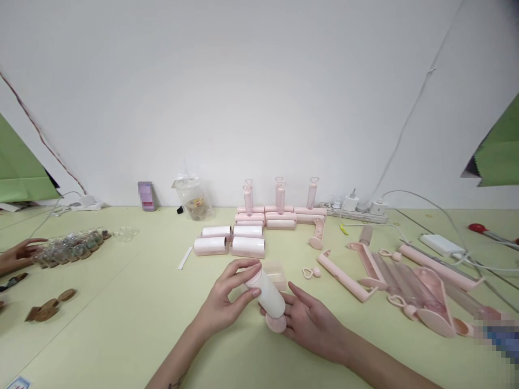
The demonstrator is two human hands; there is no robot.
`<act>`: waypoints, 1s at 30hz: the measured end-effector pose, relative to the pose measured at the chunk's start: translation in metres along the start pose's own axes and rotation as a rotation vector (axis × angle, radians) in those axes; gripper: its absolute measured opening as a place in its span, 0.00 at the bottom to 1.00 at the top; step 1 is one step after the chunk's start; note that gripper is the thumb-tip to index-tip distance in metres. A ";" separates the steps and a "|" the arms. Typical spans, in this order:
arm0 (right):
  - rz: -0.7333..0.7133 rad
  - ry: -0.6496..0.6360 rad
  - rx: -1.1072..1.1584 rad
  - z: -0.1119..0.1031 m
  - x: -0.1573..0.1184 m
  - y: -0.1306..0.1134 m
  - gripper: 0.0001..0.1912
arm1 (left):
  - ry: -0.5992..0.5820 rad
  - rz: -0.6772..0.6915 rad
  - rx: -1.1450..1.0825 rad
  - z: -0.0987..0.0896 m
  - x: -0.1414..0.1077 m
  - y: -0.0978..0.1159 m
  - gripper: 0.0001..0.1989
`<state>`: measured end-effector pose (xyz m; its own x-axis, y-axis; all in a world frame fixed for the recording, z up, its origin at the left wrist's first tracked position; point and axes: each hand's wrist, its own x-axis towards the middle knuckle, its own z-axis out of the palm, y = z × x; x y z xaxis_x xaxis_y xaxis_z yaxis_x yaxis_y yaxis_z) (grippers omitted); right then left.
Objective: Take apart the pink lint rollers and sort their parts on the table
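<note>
My left hand (227, 297) and my right hand (312, 321) both hold a white lint roller roll (270, 294) with pink end caps, just above the pale green table (121, 335). The left fingers curl around the roll's far end. My right palm lies under its near end, where a round pink cap (276, 323) shows. A clear pink cover piece (278, 272) lies right behind the roll.
Spare white rolls (231, 240) and assembled pink rollers (279, 210) stand behind. Pink handles and frames (365, 270) lie to the right, with a power strip (357, 210) and cables. Another person's hand (18, 254) reaches small jars (71, 246) at the left.
</note>
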<state>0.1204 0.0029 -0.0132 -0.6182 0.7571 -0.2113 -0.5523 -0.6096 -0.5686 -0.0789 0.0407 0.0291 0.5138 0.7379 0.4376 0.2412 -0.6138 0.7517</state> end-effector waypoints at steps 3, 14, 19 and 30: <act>-0.011 -0.038 0.008 0.000 0.001 0.000 0.23 | -0.084 0.022 0.037 -0.004 0.000 0.003 0.18; -0.002 -0.133 0.033 0.002 0.000 -0.001 0.25 | -0.170 0.012 0.002 0.000 -0.002 0.008 0.19; 0.017 -0.108 0.076 -0.001 0.001 -0.001 0.27 | -0.184 0.037 -0.011 0.001 -0.002 0.011 0.19; -0.134 -0.050 -0.249 0.009 -0.007 0.005 0.29 | -0.226 0.068 -0.032 0.009 -0.006 0.023 0.24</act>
<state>0.1174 -0.0078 -0.0075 -0.5794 0.8105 -0.0854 -0.4802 -0.4242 -0.7677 -0.0691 0.0200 0.0393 0.6999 0.6117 0.3687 0.1753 -0.6476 0.7415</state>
